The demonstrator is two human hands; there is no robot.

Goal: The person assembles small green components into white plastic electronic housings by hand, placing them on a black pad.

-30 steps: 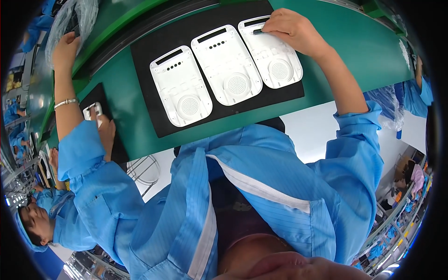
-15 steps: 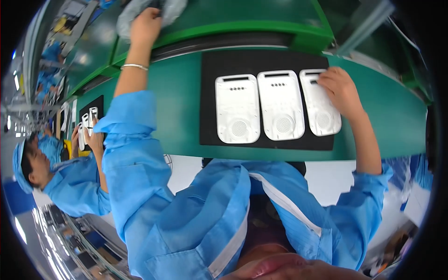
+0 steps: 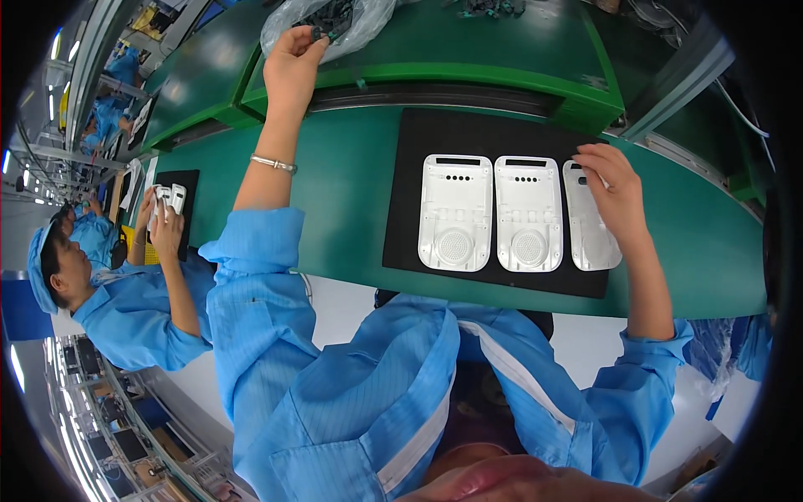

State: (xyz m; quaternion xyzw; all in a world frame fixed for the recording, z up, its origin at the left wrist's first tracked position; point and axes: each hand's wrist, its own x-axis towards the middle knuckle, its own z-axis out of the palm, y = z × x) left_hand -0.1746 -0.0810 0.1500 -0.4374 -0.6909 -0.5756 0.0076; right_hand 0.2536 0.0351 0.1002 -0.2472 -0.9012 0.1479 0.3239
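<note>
Three white plastic housings, left (image 3: 456, 213), middle (image 3: 529, 213) and right (image 3: 590, 222), lie side by side on a black mat (image 3: 410, 151). Each left and middle one shows a slot, a row of small holes and a round speaker grille. My left hand (image 3: 290, 75) reaches far forward, pinching a small dark part (image 3: 317, 33) at the mouth of a clear plastic bag (image 3: 368, 25) of similar parts. Over the upper end of the right housing my right hand (image 3: 617, 191) has its fingers curled together, covering part of it; whatever they hold is too small to make out.
A green-edged shelf (image 3: 468, 74) runs behind the green table (image 3: 335, 184). More dark parts (image 3: 489, 8) lie on it. At left a co-worker (image 3: 125, 309) in blue handles white housings on another black mat (image 3: 188, 188).
My left hand has drawn back slightly from inside the bag, now with a small dark part at its fingertips. My right hand has lifted a little off the right housing. The view has shifted.
</note>
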